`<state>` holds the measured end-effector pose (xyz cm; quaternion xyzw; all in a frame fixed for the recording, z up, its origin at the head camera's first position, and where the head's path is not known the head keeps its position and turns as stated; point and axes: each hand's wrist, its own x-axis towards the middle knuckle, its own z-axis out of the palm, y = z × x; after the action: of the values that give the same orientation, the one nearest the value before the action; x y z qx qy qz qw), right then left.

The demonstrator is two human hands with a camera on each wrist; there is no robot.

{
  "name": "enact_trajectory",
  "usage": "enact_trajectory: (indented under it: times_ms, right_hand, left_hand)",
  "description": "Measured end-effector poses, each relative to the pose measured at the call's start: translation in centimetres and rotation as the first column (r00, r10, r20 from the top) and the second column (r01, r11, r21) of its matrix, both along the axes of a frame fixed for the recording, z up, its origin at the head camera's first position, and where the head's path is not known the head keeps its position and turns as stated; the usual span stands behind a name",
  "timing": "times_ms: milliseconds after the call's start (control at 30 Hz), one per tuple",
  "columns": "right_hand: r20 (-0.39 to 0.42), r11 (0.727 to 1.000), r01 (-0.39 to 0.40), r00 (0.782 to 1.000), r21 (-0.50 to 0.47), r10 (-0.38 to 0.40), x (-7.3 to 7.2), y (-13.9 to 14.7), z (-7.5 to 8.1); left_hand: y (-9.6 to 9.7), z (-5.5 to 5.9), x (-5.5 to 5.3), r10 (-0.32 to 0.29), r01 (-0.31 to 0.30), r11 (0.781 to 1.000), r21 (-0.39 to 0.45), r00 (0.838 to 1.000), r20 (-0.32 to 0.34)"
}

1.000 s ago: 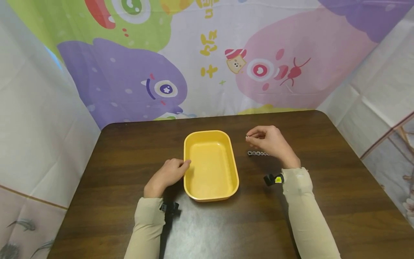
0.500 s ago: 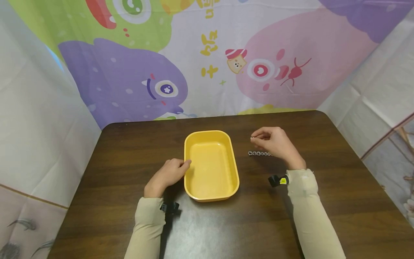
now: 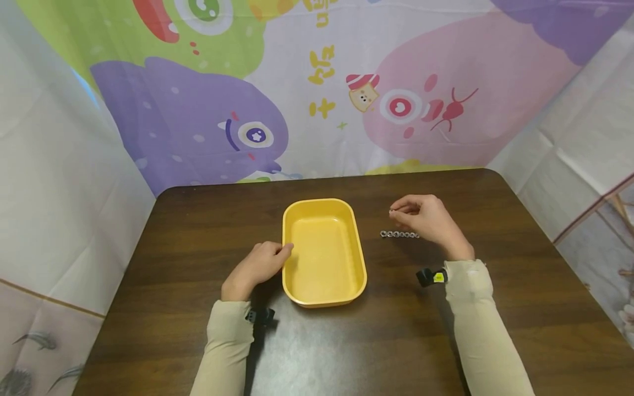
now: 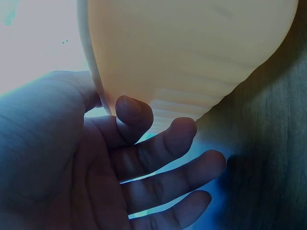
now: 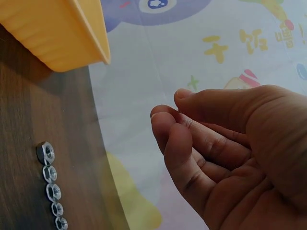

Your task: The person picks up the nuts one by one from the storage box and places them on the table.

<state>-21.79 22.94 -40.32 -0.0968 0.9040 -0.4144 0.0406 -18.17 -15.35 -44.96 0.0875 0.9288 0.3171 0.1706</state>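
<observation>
My left hand grips the left rim of a yellow plastic tray, thumb over the edge and fingers against the outer wall. In the left wrist view its other fingers spread loosely below that wall. To the tray's right, my right hand is raised above the table with thumb and index finger together. Between those tips shows a tiny light piece, mostly hidden; I cannot tell its kind. A row of metal nuts lies close below this hand. In the right wrist view, the nut nearest the tray looks largest.
The dark wooden table carries the tray near its middle. Behind its far edge hangs a cartoon-printed cloth, with pale sheets at the sides. Black wrist cameras sit on both sleeves.
My right hand has drifted right, away from the tray, with its fingertips still pinched. More of the nut row now shows beside it. The left hand and tray have stayed put.
</observation>
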Motion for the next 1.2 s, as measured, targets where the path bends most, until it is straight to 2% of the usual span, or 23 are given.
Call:
enact_trajectory:
  times_ms: [300,1200]
  right_hand:
    - [0.008,1.000,0.007,1.000,-0.008,-0.007,0.07,0.49,-0.07]
    - [-0.011,1.000,0.016,1.000,0.007,-0.016,0.18,1.01,-0.49]
  left_hand:
    - [0.08,0.04,0.00,0.004,-0.004,1.000,0.003,1.000,0.022]
    - [-0.01,-0.09,0.09,-0.011,0.011,1.000,0.022,1.000,-0.015]
